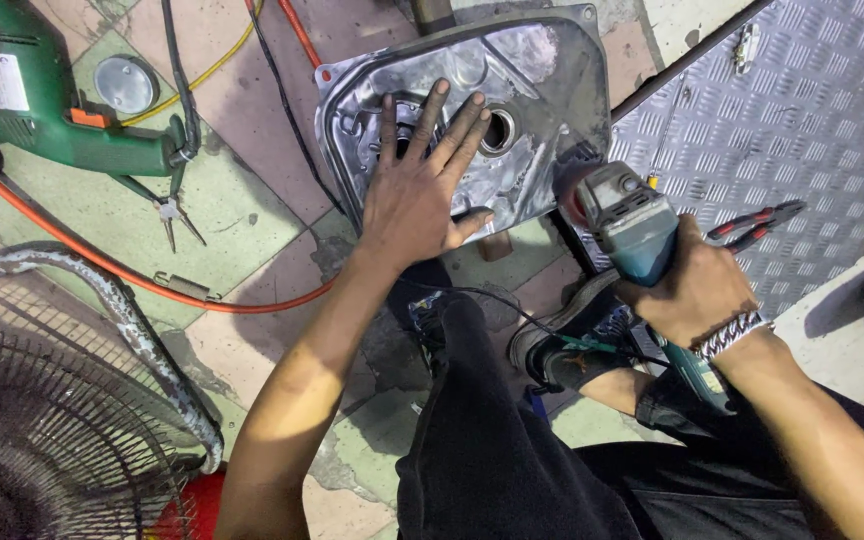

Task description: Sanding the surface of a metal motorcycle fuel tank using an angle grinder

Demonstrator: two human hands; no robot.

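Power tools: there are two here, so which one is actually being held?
The blue-grey angle grinder, gripped by the right hand beside the metal cover. The green drill lies untouched on the floor at upper left.

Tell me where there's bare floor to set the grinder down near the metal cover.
Bare tile lies left of the metal cover, between the green drill and the orange hose, beyond the small pliers. The checker plate above the red-handled pliers is also free. It is crowded around the left hand, right hand, grinder and shoes.
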